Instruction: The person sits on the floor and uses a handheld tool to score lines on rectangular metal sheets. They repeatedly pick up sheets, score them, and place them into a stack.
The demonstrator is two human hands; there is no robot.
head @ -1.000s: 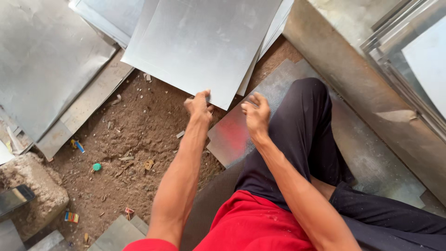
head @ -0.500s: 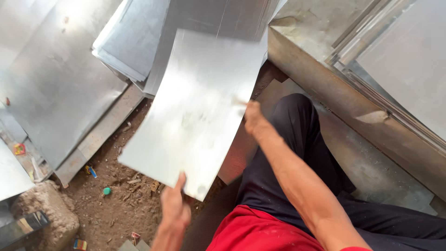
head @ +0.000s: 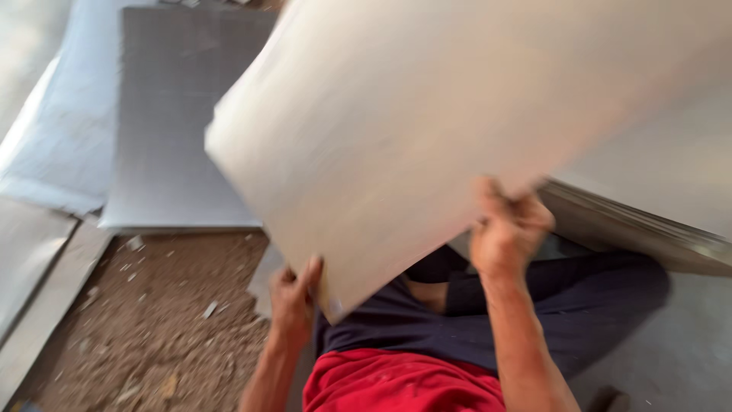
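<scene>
A large, flat, pale grey metal sheet (head: 427,130) fills the upper middle and right of the head view, tilted and raised off the ground, blurred by motion. Its lower edge slopes down toward the bottom left, ending in a corner just above the person's lap.

The left hand (head: 293,294) is clamped on that lower corner, thumb on the near face and fingers wrapped behind the edge. The right hand (head: 509,225) grips the sheet's lower edge further to the right and higher up, fingers curled tight over the metal. The two hands are well apart along the same edge, both forearms reaching up from the bottom of the frame.

Below the sheet the person sits with dark navy trousers (head: 549,305) folded across the frame and a red shirt (head: 396,381) at the bottom edge.

To the left, a dull grey rectangular metal sheet (head: 175,130) lies flat on the ground, partly overlapping a lighter, shinier sheet (head: 53,145) beside it. Narrow metal strips (head: 38,282) lie along the far left edge. Between them and the person is bare brown dirt (head: 152,320) scattered with small scraps. At the right, behind the raised sheet, the edges of a stack of thin metal sheets (head: 640,225) show as layered lines.
</scene>
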